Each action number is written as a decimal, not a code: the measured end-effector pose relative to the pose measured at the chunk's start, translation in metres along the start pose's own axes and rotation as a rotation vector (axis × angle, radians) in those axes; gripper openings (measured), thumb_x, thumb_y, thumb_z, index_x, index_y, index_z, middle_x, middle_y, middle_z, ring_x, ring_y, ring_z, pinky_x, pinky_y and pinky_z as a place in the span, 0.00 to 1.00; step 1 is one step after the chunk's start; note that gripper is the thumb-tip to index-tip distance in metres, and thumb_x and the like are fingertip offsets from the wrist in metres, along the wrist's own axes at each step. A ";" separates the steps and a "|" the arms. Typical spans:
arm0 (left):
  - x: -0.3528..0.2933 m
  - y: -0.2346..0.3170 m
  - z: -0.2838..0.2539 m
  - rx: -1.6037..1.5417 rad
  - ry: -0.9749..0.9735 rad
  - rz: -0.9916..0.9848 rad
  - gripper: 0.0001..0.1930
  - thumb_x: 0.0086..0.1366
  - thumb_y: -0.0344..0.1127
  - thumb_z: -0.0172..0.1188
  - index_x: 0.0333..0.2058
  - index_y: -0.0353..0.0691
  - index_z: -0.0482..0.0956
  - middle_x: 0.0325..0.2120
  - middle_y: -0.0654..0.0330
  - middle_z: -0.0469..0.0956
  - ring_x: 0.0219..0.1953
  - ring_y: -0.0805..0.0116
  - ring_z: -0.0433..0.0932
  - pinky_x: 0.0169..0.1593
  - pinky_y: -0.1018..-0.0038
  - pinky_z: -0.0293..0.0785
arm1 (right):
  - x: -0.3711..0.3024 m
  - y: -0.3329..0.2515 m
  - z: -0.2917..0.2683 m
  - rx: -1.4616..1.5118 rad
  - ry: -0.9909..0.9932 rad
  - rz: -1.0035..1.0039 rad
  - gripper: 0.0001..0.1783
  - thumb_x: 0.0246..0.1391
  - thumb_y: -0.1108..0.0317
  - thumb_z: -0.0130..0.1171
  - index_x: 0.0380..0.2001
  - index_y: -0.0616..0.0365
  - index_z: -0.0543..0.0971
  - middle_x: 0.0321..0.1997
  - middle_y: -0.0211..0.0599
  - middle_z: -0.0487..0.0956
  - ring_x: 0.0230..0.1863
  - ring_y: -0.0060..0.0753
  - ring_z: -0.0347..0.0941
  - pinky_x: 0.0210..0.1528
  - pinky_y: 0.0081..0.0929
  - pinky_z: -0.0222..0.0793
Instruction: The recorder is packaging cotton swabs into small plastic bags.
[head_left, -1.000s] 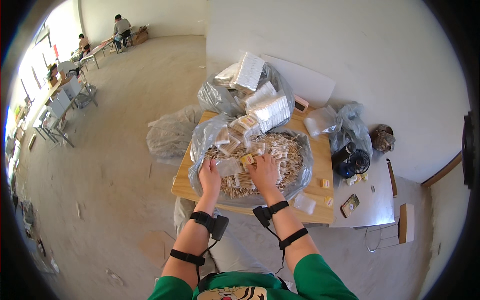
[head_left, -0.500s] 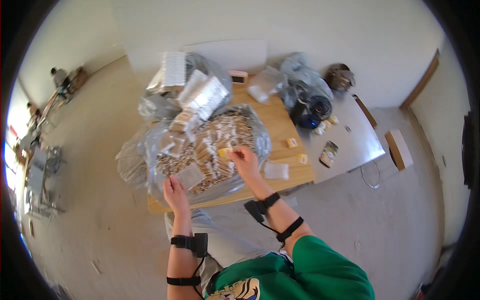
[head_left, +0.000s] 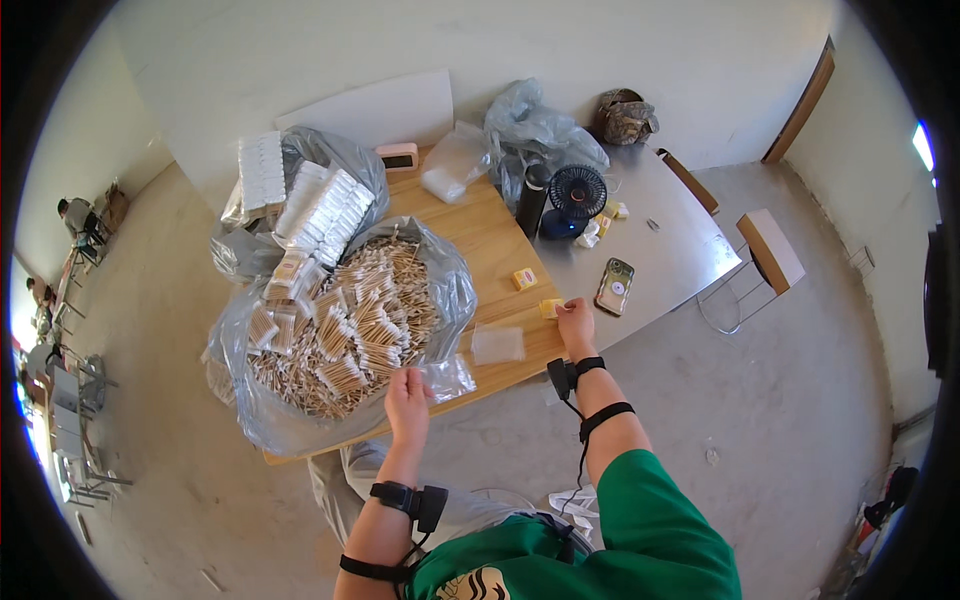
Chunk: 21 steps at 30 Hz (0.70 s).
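My left hand, at the table's front edge beside the heap of cotton swabs, is closed on the edge of a small clear plastic bag. The bag lies out to the right of the fingers. My right hand is at the table's right edge, fingertips closed at a small yellow-and-white packet; its fingers partly hide the contact. A second yellow packet lies just behind it. Between my hands rests a stack of clear bags. The cotton swabs, many in bundles, fill an opened grey plastic sack.
Packed swab bags are piled at the back left. On the metal table to the right are a phone, a black fan and a dark bottle. A stool stands beyond. Other people sit far left.
My right hand has moved from over the swabs, where it held something yellow, to the packet at the right. My left hand has brought the clear bag rightward off the heap. The view has shifted right.
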<state>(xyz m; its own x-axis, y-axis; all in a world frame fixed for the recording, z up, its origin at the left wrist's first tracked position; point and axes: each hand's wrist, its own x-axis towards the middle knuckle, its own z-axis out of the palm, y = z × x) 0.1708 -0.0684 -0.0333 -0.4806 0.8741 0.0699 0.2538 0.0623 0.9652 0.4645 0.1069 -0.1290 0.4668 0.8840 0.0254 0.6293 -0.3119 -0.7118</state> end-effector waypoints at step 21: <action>0.050 -0.068 0.143 0.294 -0.150 0.092 0.15 0.65 0.39 0.48 0.43 0.32 0.70 0.32 0.41 0.76 0.38 0.42 0.73 0.43 0.57 0.68 | -0.022 -0.009 0.001 0.109 0.168 -0.130 0.13 0.51 0.60 0.59 0.28 0.55 0.69 0.22 0.40 0.77 0.27 0.48 0.74 0.29 0.40 0.67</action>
<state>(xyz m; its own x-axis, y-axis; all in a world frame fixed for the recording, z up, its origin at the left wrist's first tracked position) 0.2493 0.0400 -0.1315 -0.3210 0.9424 0.0942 0.5322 0.0973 0.8410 0.4476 0.0906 -0.1239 0.4888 0.8410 0.2321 0.6246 -0.1516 -0.7661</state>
